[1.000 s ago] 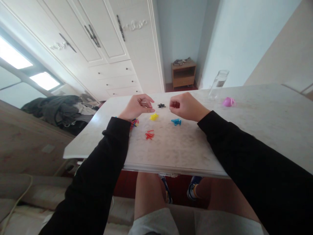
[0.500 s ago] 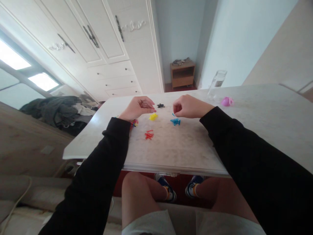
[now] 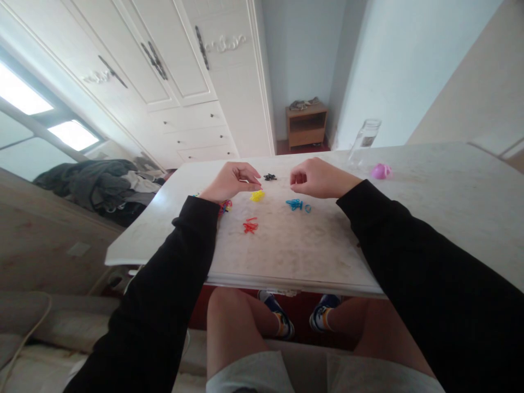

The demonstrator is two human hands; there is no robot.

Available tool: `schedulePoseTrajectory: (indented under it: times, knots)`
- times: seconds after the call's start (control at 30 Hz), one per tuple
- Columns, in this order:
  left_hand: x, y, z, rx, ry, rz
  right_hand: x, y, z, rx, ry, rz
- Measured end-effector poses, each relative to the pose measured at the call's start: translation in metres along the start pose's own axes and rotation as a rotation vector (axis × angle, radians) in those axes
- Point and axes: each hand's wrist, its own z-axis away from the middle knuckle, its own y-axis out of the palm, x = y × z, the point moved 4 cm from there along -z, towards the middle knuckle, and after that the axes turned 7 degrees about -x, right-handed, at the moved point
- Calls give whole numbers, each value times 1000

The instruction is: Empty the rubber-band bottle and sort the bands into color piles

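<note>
Apparently sorted: black pile [image 3: 270, 177], yellow pile [image 3: 257, 196], blue pile [image 3: 293, 204], red pile [image 3: 249, 226]; a mixed pile [image 3: 225, 207] remains. Whether the left hand's [image 3: 231, 181] or right hand's [image 3: 318, 179] grip holds anything is unclear.

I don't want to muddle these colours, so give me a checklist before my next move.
1. Black pile, yellow pile, red pile and blue pile apart: ok.
2. Single blue loop gathered into the blue pile: not ok, lies just beside it.
3. Mixed pile fully visible: not ok, left arm partly covers it.
4. Left hand empty: cannot tell.
5. Right hand empty: cannot tell, fingers curled.
6. Glass bottle clear of both hands: ok.
</note>
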Motion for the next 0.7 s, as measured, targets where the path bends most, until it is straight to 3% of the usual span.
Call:
schedulePoseTrajectory:
  times: [0.1,0.27,0.37,0.57,0.7]
  knots:
    - [-1,2,0,22,2,10,2,-4,1,-28,-17,27]
    - [-1,3,0,36,22,-8,-16,-2,6,278,37,66]
    - [0,2,-1,49,42,-22,-25,1,9,381,98,77]
    - [-1,1,-1,58,52,-38,-20,9,11,452,117,102]
    - [-2,1,-1,65,42,-52,-13,5,11,415,83,128]
